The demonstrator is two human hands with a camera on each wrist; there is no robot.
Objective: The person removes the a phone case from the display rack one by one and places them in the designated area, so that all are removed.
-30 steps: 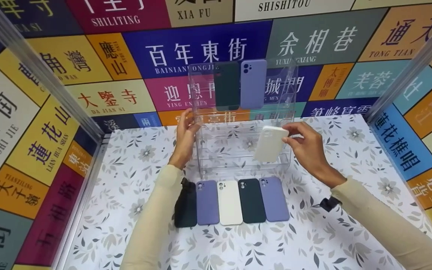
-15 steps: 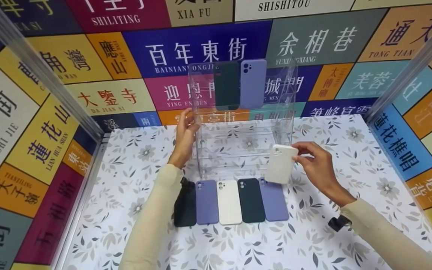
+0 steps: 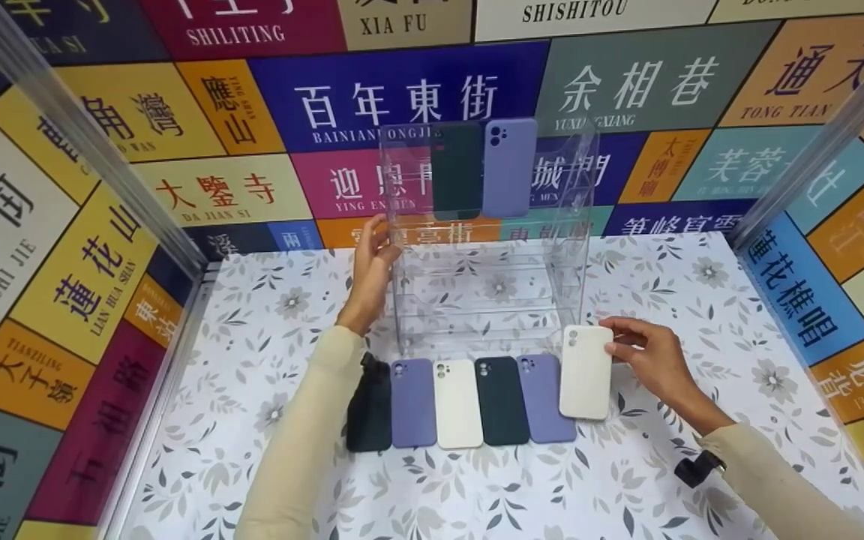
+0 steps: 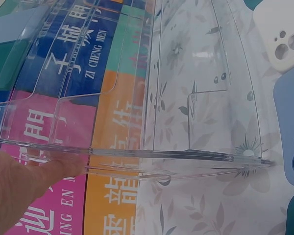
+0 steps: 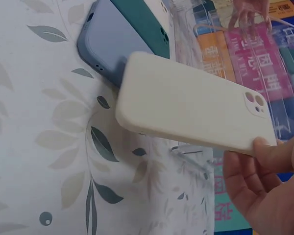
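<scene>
My right hand pinches a white phone case by its upper right edge, thumb on the back, in the head view. The case hangs at the right end of a row, beside and slightly over a purple phone case; the right wrist view shows its lower end above the cloth. My left hand grips the left side panel of a clear plastic display rack, thumb and fingers on either side of the edge. A dark green phone case and a purple phone case stand on the rack's top tier.
Along the rack's front lie more cases: a dark one partly behind the left wrist strap, a purple one, a white one and a dark green one. Beneath is a floral cloth; sign-patterned walls enclose the table.
My right hand has brought the white phone case down and to the right, from in front of the rack's lower tiers to the row's right end. The left hand stays on the rack.
</scene>
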